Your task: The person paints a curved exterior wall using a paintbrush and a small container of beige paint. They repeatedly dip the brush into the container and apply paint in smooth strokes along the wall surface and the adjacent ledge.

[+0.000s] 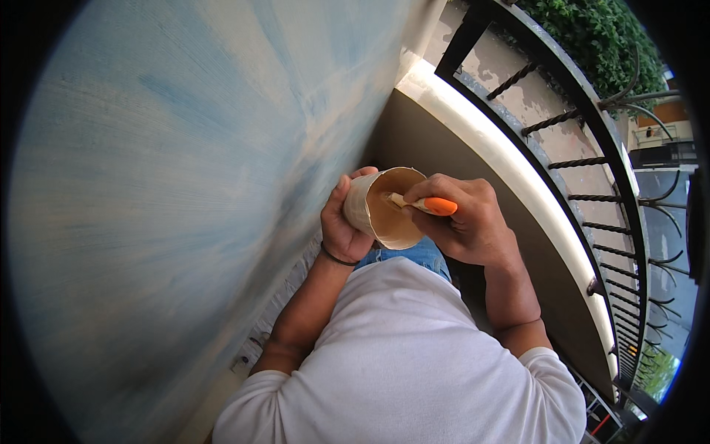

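My left hand (345, 222) is wrapped around a cream-coloured cup (360, 206), which tilts with its open mouth toward my right side. Tan paint or residue coats the inside of the cup. In my right hand (463, 219) is a small paintbrush (427, 205) with an orange-tipped handle, pinched between thumb and fingers. The brush's head end points into the cup's mouth; its bristles are hard to make out. A wall (183, 166) streaked with blue, grey and beige paint rises close beside my left hand.
On my right runs a low wall with a pale ledge (499, 147), topped by a black metal railing (596, 119) with twisted bars and curved spikes. Green foliage (602, 39) grows beyond it. Crumpled sheeting (283, 286) lies along the foot of the painted wall.
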Demonstrator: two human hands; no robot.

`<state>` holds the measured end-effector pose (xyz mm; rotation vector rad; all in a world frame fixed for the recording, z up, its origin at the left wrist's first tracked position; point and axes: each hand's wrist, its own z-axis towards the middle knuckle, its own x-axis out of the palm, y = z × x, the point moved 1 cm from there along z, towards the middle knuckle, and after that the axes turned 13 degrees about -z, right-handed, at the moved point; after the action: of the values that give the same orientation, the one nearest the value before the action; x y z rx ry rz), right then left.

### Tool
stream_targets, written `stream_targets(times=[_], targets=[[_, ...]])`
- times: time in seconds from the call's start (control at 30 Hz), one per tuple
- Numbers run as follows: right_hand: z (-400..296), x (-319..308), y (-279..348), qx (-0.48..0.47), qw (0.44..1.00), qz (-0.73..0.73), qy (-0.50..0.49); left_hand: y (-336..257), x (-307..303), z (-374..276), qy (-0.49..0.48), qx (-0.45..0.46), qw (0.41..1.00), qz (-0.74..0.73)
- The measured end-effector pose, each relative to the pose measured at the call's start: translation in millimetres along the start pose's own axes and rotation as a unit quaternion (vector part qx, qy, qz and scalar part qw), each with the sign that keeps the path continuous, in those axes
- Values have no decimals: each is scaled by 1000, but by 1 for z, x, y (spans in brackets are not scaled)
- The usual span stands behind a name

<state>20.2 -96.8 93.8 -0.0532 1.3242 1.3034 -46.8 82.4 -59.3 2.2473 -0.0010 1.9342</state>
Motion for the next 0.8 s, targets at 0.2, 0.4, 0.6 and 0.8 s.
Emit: stream_targets(times=[0.2,0.4,0.6,0.8], targets=[[-3,-17,3,32,991,79,-102,-5,1,-3,-27,-1,1000,8],[-6,-14,1,-59,993,32,-94,-12,-9,-2,-30,7,1000,-5],[-5,3,0,-79,989,10,-127,-16,-8,1,-15,-4,1000,-20],[-11,6,-3,-57,975,54,-208,-16,-4,5,-9,-5,1000,-11]])
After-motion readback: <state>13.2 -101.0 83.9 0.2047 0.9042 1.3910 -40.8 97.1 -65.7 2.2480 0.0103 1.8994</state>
